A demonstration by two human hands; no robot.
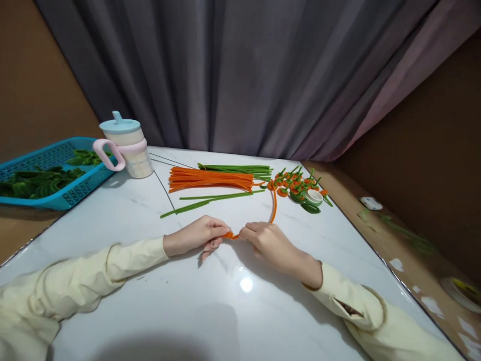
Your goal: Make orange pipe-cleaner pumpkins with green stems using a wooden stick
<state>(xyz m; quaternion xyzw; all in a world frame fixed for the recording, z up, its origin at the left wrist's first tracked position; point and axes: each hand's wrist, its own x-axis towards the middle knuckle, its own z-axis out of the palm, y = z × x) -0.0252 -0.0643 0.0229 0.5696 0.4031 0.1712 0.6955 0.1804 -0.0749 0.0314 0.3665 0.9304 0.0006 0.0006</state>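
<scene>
Between my two hands runs an orange pipe cleaner (274, 205), its near end coiled and its far length curving up past my right hand toward the back. My left hand (201, 234) pinches the coiled end between thumb and fingers. My right hand (271, 245) grips the same stem a short way along. Beyond them lie a bundle of orange pipe cleaners (210, 179), a bundle of green pipe cleaners (236, 169) and a few loose green stems (203, 202). A pile of small orange pieces with green stems (295, 183) sits at the back right.
A white roll of tape (314, 197) lies by the pile. At the left, a blue basket (71, 196) holds green pieces, beside a lidded cup (137, 158) with a pink handle. A grey curtain (240, 75) hangs behind the white table (180, 311). Paper scraps (432, 306) lie at the right.
</scene>
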